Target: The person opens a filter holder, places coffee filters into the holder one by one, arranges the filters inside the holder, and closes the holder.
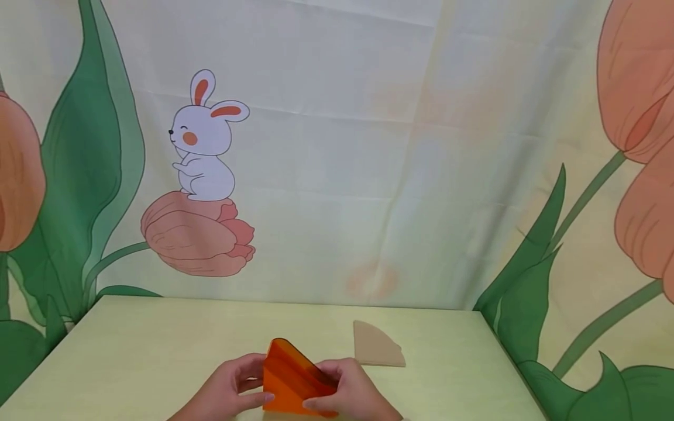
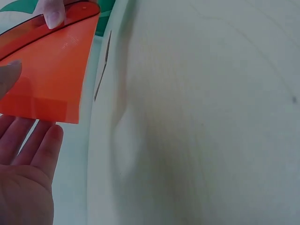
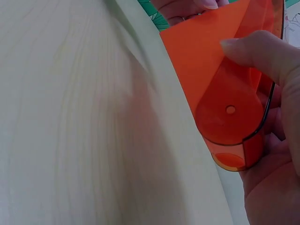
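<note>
An orange see-through plastic filter case (image 1: 286,383), its top edge sloping down to the right, is between both hands low in the head view. The left hand (image 1: 226,390) holds its left end, thumb on the near face and fingers behind. At the right end the right hand (image 1: 358,393) grips it, thumb across the front. In the right wrist view, the case's rounded end (image 3: 229,110) shows a small round pivot mark. Behind the right hand lies a brown fan-shaped stack of paper coffee filters (image 1: 378,346).
A pale wood-grain table (image 1: 158,339) lies beneath the hands. Along its back and sides hangs a cloth backdrop (image 1: 337,175) printed with tulips, leaves and a white rabbit.
</note>
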Tool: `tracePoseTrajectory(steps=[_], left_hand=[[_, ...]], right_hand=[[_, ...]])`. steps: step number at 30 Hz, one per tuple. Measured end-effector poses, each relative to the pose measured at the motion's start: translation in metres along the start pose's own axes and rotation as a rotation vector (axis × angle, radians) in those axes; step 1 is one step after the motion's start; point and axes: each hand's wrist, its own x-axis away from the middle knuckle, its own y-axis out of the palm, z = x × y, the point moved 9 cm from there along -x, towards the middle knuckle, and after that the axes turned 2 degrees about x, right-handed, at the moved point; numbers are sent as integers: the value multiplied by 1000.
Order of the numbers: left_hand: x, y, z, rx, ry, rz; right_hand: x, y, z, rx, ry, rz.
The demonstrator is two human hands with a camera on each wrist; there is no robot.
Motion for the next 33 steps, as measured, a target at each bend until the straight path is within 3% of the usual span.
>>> tracePoseTrajectory(steps=[2,6,13,23,33], left_hand=[[0,3,-2,15,-12,-19],[4,8,-6,59,-23,-65],[7,6,-11,46,-65,-47],[3,-6,-22,38,-96,-36],[-1,-18,-33,43,-119,4]], right_hand=[[2,2,0,-21,14,-17],[4,7,-4,-25,-34,-79],[6,16,-12,-8,-111,-157],[-5,23,-17,161,-169,-111],[-27,27,-10,359,-147,-67]])
